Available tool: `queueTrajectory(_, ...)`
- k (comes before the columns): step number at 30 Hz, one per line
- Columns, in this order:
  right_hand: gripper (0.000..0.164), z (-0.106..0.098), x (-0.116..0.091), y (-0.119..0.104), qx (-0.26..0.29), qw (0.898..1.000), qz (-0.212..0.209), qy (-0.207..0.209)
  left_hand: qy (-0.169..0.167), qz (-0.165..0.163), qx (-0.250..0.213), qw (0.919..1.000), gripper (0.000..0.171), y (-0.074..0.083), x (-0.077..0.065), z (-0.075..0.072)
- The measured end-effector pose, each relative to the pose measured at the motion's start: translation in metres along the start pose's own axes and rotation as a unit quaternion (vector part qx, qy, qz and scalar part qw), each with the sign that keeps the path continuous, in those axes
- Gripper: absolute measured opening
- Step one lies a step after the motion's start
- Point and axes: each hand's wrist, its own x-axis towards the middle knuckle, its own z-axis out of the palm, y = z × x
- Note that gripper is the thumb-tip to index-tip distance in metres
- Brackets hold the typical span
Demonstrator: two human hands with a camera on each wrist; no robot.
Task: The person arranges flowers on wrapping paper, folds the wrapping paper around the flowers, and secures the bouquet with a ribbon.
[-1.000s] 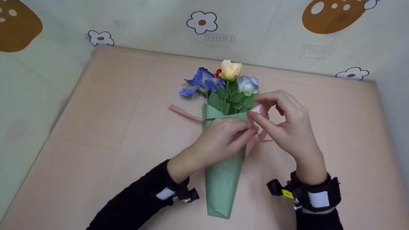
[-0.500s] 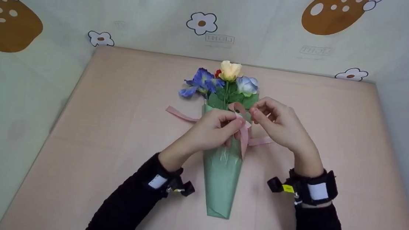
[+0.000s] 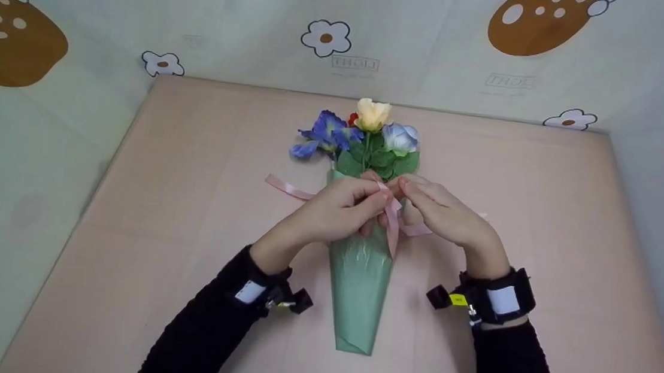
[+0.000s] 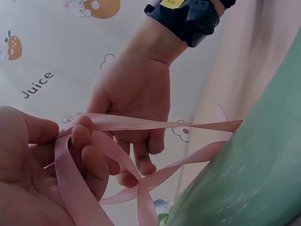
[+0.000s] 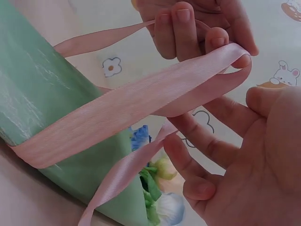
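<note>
A bouquet wrapped in green paper lies upright in the head view, with a pink ribbon around its upper part. My left hand is over the wrap's upper edge, pinching the ribbon between thumb and fingers. Close on its right, my right hand has its fingers loosely extended against the ribbon. In the right wrist view a ribbon loop stretches from the wrap to the left fingertips, and the right fingers lie behind and below it. One ribbon tail sticks out left of the wrap.
Above the paper show a cream rose, a purple-blue flower, a pale blue flower and a bit of red bloom. The pinkish table meets a printed cloth backdrop at its far edge.
The left hand has shifted left and now pinches the ribbon over the wrap. The right hand, which held the ribbon a second ago, has loosened and moved left and down toward the left fingers.
</note>
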Motion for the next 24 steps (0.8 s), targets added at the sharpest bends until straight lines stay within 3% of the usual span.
queueTrajectory(6, 0.044, 0.009, 0.005, 0.001, 0.046, 0.998, 0.039, -0.008, -0.019, 0.014, 0.018, 0.9995, 0.033, 0.003, -0.002, -0.004)
queueTrajectory(13, 0.030, 0.008, 0.006, 0.000, 0.055, 0.997, 0.028, 0.051, -0.032, 0.015, 0.022, 0.9991, 0.033, 0.006, -0.004, -0.008)
queueTrajectory(19, 0.029, -0.009, -0.005, -0.005, 0.046, 0.994, -0.043, 0.086, -0.008, -0.003, 0.021, 0.9997, 0.032, 0.005, -0.004, -0.010)
queueTrajectory(24, 0.023, -0.024, -0.020, -0.010, 0.059, 0.984, -0.124, 0.115, 0.026, -0.014, 0.017, 0.9994, 0.028, 0.004, -0.004, -0.010)
